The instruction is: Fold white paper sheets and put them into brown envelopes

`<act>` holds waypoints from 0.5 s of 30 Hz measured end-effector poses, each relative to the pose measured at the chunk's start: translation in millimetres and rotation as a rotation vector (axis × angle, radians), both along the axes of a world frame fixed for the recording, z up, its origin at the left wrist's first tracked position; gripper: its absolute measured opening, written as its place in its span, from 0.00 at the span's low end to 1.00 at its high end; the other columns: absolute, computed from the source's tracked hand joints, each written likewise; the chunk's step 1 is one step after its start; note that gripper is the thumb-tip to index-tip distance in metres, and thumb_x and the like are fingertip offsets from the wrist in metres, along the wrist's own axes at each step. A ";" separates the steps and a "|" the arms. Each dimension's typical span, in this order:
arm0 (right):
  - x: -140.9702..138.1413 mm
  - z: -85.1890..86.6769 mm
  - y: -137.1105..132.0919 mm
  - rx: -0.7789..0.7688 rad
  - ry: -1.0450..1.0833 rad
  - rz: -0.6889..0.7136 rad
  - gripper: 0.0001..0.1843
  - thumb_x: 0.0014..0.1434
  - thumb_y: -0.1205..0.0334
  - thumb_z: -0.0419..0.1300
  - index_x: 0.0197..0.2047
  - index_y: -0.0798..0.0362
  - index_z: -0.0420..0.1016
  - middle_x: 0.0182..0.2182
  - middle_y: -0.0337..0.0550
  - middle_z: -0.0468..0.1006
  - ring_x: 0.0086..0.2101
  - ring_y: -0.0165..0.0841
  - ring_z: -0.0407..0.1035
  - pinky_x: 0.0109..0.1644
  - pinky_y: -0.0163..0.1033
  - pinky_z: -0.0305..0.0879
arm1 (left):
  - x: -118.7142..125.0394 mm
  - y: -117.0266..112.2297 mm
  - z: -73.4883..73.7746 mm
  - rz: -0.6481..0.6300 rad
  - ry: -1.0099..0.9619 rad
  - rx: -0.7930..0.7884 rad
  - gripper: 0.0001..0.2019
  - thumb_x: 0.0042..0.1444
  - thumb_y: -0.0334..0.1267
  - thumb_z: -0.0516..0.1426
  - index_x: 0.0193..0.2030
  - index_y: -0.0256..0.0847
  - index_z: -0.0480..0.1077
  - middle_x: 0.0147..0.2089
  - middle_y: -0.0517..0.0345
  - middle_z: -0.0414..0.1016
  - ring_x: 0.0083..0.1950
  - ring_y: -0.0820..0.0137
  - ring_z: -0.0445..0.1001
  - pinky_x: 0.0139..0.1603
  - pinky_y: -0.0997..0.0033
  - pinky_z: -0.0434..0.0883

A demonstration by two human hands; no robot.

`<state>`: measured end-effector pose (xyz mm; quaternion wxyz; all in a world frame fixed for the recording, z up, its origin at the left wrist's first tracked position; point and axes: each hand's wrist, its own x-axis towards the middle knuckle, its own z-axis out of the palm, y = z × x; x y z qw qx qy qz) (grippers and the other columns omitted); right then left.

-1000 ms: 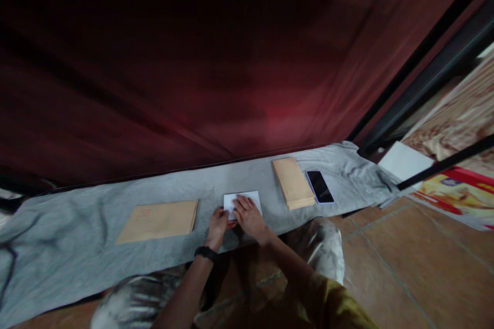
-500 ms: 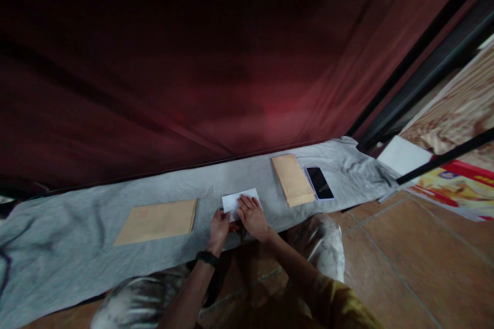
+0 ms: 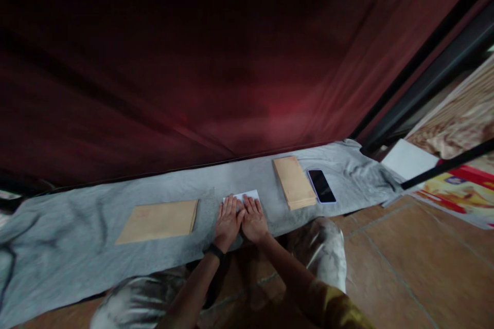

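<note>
A folded sheet of white paper (image 3: 251,194) lies on the grey cloth (image 3: 216,183), mostly covered by my hands. My left hand (image 3: 228,220) rests flat on its left part, fingers stretched forward. Beside it, my right hand (image 3: 253,220) presses flat on the right part, the two thumbs touching or nearly so. To the left lies a stack of brown paper envelopes (image 3: 160,221). Another stack of narrower-looking brown envelopes (image 3: 294,182) is to the right of my hands.
A phone (image 3: 321,186) with a dark screen lies right of the right-hand envelopes. Behind the cloth hangs a dark red curtain (image 3: 231,87). A black metal bar (image 3: 451,164), a white box (image 3: 409,158) and a red and yellow carton (image 3: 459,190) are at the right, above the tiled floor (image 3: 417,252).
My left hand has moved from gripping the paper's near left edge to lying flat on top. My right hand stays on the paper, now turned straighter and shifted slightly nearer me.
</note>
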<state>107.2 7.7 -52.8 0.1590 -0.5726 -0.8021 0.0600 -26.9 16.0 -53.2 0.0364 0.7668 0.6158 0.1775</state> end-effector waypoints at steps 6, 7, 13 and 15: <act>-1.0 -1.8 0.9 0.035 0.017 -0.012 0.27 0.73 0.58 0.45 0.72 0.50 0.57 0.70 0.45 0.58 0.68 0.40 0.54 0.71 0.50 0.46 | -9.9 -1.6 -16.7 0.019 0.101 0.028 0.31 0.69 0.48 0.41 0.72 0.30 0.55 0.74 0.39 0.56 0.76 0.57 0.52 0.72 0.49 0.56; -0.2 -2.7 1.6 0.040 0.022 -0.017 0.27 0.73 0.57 0.45 0.72 0.51 0.58 0.70 0.46 0.59 0.68 0.40 0.54 0.71 0.49 0.47 | -12.9 -2.4 -17.4 0.027 0.108 0.030 0.31 0.69 0.47 0.41 0.72 0.29 0.54 0.74 0.38 0.56 0.76 0.56 0.52 0.72 0.49 0.56; 19.6 -7.6 9.0 0.053 0.017 -0.117 0.28 0.73 0.53 0.44 0.71 0.56 0.57 0.69 0.51 0.60 0.67 0.41 0.55 0.71 0.51 0.47 | -21.2 -4.9 -13.5 0.042 0.155 0.013 0.30 0.69 0.45 0.41 0.72 0.29 0.54 0.73 0.40 0.57 0.75 0.57 0.54 0.72 0.50 0.54; 29.1 -8.1 10.9 0.052 0.007 -0.129 0.29 0.73 0.52 0.45 0.72 0.57 0.57 0.69 0.52 0.60 0.67 0.42 0.55 0.70 0.52 0.47 | -20.1 -5.9 -10.1 0.039 0.153 0.014 0.30 0.69 0.46 0.42 0.72 0.30 0.54 0.74 0.41 0.56 0.75 0.57 0.53 0.73 0.51 0.54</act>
